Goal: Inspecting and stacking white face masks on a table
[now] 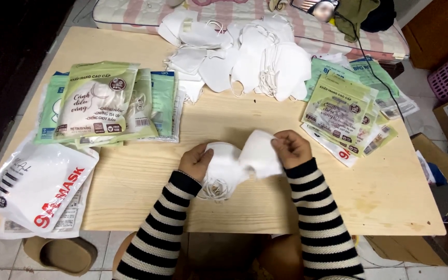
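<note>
Right now you have 2 white face masks in hand, just in front of the loose heap of white masks [245, 57] that lies at the far side of the wooden table [265, 207]. Your left hand [195, 162] is curled closed around the lower mask stack [224, 171], thumb on top, with the ear loops [214, 189] dangling toward you. Your right hand [291, 149] is pinched shut on the upper edge of a single folded mask [260, 154], which touches and partly overlaps the stack.

Judging from this, you are in the middle of gathering masks into a set (the exact count in your left hand cannot be told from here). The next move would seem to call for laying the single mask squarely onto the stack so the edges line up and the loops do not tangle.

Left of the heap sit green-and-white mask pouches [99, 103], fanned over one another; nearer you on that same side lie white mask bags with red lettering [37, 192], hanging over the table edge. Right of the heap is a second fan of green pouches [343, 111]. Any of these would need a free hand, and both of yours are occupied.
</note>
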